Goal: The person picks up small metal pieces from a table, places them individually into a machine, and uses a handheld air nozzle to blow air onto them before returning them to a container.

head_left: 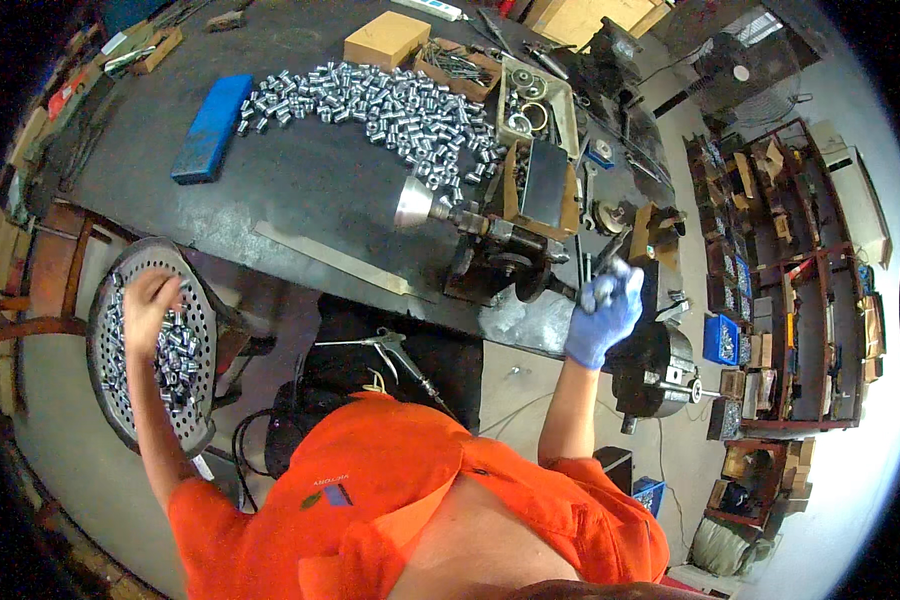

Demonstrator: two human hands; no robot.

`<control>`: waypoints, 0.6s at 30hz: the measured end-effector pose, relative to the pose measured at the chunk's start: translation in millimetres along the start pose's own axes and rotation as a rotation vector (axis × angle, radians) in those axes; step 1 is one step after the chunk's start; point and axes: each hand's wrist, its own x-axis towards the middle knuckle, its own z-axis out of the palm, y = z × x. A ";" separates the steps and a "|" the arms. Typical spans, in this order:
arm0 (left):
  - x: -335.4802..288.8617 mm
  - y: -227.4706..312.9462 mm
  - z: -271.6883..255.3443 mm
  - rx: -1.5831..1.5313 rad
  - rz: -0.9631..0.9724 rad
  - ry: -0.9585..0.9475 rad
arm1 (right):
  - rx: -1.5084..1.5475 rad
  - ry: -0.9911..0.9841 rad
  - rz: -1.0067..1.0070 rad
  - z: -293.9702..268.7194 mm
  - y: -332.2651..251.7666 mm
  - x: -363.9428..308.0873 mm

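My bare left hand [150, 310] is over the perforated seat of a metal chair [202, 330] at the left. Its fingers are bent together; whatever they hold, if anything, is too small to make out. Around it on the seat lie many small shiny metal sleeves [178, 365]. My right hand [608, 315], in a blue-grey glove, is curled closed at the right end of a small bench spindle machine [510, 255]. What lies inside its fingers is hidden. A bright cone-shaped metal piece [415, 203] is at the machine's left end.
A large pile of metal sleeves [390, 110] covers the far bench, beside a blue block [213, 130]. A steel strip [330, 258] lies near the front edge. An air gun [395, 355] is before my body. A dark chuck [660, 365] and shelves [790, 270] stand right.
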 end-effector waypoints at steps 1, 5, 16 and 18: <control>-7.4 -25.7 -21.5 0.084 -0.085 0.031 | -0.020 -0.046 -0.005 -10.9 6.7 -8.8; -14.7 -33.9 -28.2 0.769 0.247 0.190 | 0.009 0.139 0.326 -43.5 45.9 -20.5; 95.9 84.7 304.6 0.027 0.517 -0.291 | 0.079 0.008 0.358 -19.4 77.6 20.9; 87.4 120.9 328.9 0.288 0.456 -0.377 | 0.042 0.002 0.247 -31.4 90.1 15.3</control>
